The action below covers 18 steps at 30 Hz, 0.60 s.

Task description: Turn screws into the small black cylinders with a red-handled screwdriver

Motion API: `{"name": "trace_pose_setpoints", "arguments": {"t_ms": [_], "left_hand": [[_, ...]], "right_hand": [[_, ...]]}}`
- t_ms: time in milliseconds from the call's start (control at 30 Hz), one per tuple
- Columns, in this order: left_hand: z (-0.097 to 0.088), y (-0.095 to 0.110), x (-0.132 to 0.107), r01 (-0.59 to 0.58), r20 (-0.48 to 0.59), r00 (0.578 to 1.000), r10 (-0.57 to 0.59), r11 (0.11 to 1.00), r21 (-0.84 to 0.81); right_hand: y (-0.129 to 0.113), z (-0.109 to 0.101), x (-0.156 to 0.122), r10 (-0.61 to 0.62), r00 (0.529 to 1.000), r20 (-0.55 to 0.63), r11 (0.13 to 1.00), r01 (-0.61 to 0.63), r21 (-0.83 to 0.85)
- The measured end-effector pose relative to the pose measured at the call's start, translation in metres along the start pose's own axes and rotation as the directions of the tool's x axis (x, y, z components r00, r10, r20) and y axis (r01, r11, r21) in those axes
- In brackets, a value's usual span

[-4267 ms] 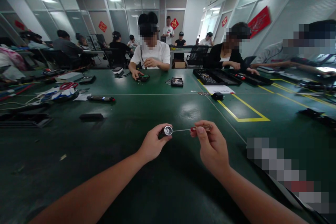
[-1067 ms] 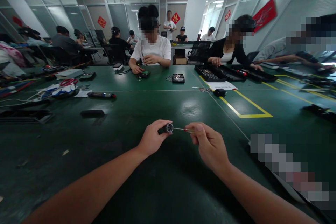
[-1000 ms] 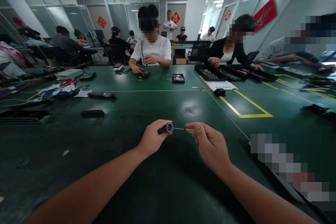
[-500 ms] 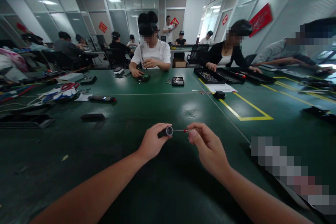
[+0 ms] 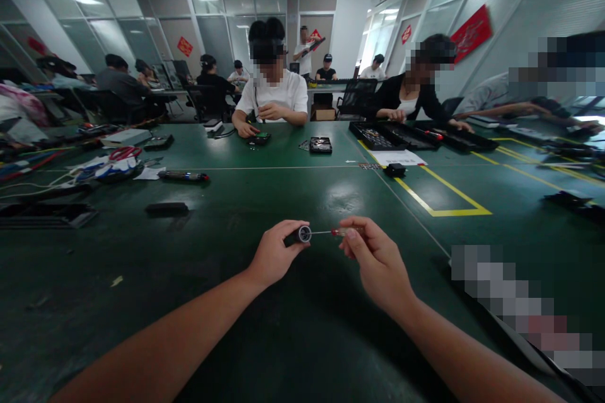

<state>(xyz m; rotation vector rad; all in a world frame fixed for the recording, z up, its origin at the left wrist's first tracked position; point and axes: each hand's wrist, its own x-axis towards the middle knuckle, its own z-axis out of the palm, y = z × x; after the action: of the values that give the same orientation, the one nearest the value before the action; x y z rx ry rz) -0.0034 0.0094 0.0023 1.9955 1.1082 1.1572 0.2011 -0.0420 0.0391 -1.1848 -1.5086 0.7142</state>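
1. Black cylinder (image 5: 299, 235) with a pale ring at its mouth: held above the green table (image 5: 265, 201), mouth turned toward the right and the viewer; its position in the grip is essentially unchanged from half a second ago.

2. Left hand (image 5: 274, 253): thumb and fingers clamped around the cylinder.

3. Screwdriver (image 5: 336, 232): thin metal shaft, clear handle with a red collar. The shaft reaches the mouth of the cylinder, as it does in the earlier views; how deep the tip sits cannot be told.

4. Right hand (image 5: 382, 259): fingers closed on the handle. This is the principal change: half a second ago the thumb lies lower along the handle and the fingers curl differently; now the thumb has shifted and more of the handle shows.

5. Interpretation: the shifted fingers suggest the handle is being rolled or re-gripped, with the cylinder acting as the steady partner. No part is seen to have come away, so the work at the mouth appears unfinished.

6. Background: a standing person (image 5: 302, 58) now holds a long dark object (image 5: 314, 46) aslant, well apart from the work.
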Motion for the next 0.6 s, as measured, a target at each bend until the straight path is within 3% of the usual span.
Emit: {"name": "trace_pose_setpoints", "arguments": {"t_ms": [133, 233, 400, 600], "left_hand": [[0.0003, -0.0023, -0.0002, 0.007, -0.009, 1.0, -0.007, 1.0, 0.01], [0.0007, -0.0038, -0.0005, 0.006, -0.011, 1.0, -0.006, 1.0, 0.013], [0.0005, -0.0015, -0.0002, 0.012, -0.007, 1.0, -0.011, 1.0, 0.025], [-0.0003, 0.0, -0.0007, 0.003, -0.01, 1.0, -0.003, 1.0, 0.024]], "right_hand": [[-0.0022, -0.0006, -0.0009, -0.069, 0.997, 0.034, 0.996, 0.071, -0.06], [-0.0018, -0.0002, -0.0011, -0.051, 0.999, 0.0, 0.991, 0.051, -0.126], [0.0031, 0.0005, 0.0006, -0.024, 0.997, -0.068, 0.996, 0.018, -0.091], [0.002, 0.0004, -0.0001, 0.001, 1.0, 0.02, 1.0, 0.0, -0.016]]}}
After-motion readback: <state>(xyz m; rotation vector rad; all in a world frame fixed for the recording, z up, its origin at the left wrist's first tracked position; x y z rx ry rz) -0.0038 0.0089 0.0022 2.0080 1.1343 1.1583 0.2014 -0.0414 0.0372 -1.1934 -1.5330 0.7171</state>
